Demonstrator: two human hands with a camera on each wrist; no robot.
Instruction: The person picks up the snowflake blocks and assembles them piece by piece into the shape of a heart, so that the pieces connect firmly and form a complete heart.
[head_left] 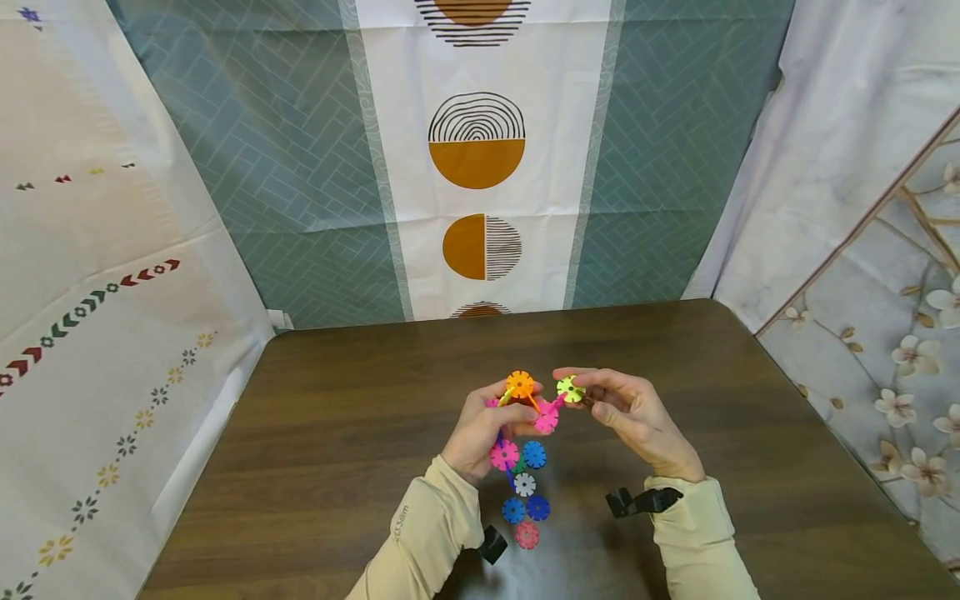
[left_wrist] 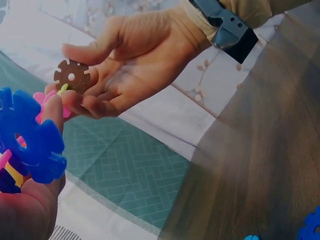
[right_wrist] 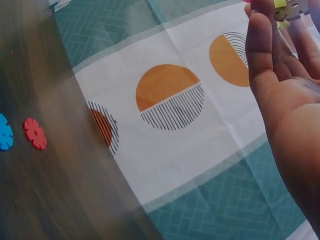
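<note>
My left hand (head_left: pixel 472 433) grips a linked chain of notched plastic discs. An orange disc (head_left: pixel 514 380) stands at its top, a pink disc (head_left: pixel 547 422) at its right, and another pink disc (head_left: pixel 498 458) hangs below with blue discs seen edge-on. A blue disc (left_wrist: pixel 42 145) of the chain looms large in the left wrist view. At the chain's right end a yellow-green disc (head_left: pixel 567 394) joins the pink one. My right hand (head_left: pixel 637 421) pinches a brown disc (left_wrist: pixel 81 75) between thumb and fingers, right at the yellow-green disc. Fingers partly hide the chain's middle.
On the brown wooden table (head_left: pixel 360 467) below the hands lie several loose discs, among them a light-blue disc (head_left: pixel 534 449), a white disc (head_left: pixel 521 488) and a red disc (head_left: pixel 527 542). Patterned cloths (head_left: pixel 322 167) hang behind and on both sides of the table.
</note>
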